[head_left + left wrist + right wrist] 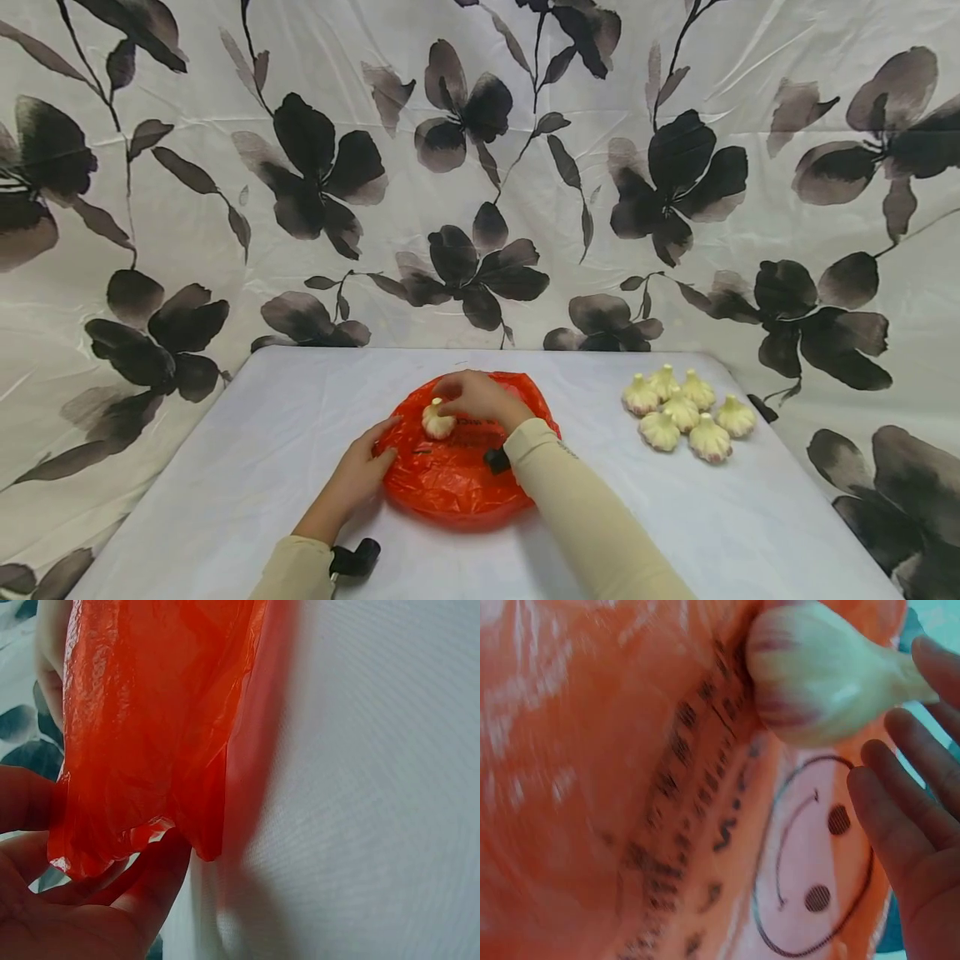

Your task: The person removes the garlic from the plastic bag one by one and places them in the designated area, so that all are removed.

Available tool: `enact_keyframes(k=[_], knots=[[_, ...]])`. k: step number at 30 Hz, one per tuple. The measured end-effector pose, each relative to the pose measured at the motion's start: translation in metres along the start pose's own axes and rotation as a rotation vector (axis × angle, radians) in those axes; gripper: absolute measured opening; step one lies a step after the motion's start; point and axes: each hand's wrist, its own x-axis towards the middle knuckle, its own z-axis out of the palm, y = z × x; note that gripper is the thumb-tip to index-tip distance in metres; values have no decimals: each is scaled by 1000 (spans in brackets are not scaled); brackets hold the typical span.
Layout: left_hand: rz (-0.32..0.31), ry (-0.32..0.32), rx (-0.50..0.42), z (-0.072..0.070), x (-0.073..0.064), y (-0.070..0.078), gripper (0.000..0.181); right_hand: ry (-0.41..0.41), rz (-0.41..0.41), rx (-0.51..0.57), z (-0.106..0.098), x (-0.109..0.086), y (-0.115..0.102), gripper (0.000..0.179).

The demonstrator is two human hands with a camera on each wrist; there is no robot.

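Observation:
A bulging red plastic bag (457, 492) lies at the middle of the table in the head view. My left hand (358, 471) grips its left edge; in the left wrist view, fingers (154, 889) lie beneath the gathered red plastic with the thumb on the other side. Over the bag's top, my right hand (480, 396) pinches a pale garlic bulb (437, 423) by its stem. The right wrist view shows this garlic bulb (817, 675) with purple streaks, its round base right at the printed plastic, thumb and index fingertip at the stem.
Several garlic bulbs (681, 412) form a cluster on the right side of the white table (622, 517). A floral cloth (570, 275) hangs behind the table. Small black cameras (356, 557) sit at the wrists. Black lettering and a smiling face (814, 859) are printed on the bag.

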Motion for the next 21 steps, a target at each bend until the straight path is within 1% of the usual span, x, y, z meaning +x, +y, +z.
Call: enact_keyframes(k=[5, 7, 11, 15, 21], knots=[[29, 5, 8, 0, -1, 0, 52, 26, 15, 25, 8, 2, 1, 24], [37, 6, 12, 0, -2, 0, 52, 33, 12, 11, 9, 2, 3, 21], [36, 9, 14, -1, -1, -2, 52, 45, -4, 10, 10, 3, 3, 20], [34, 12, 8, -1, -2, -2, 52, 78, -25, 8, 5, 2, 3, 23], [18, 5, 6, 0, -3, -1, 52, 98, 1, 28, -6, -4, 8, 29]])
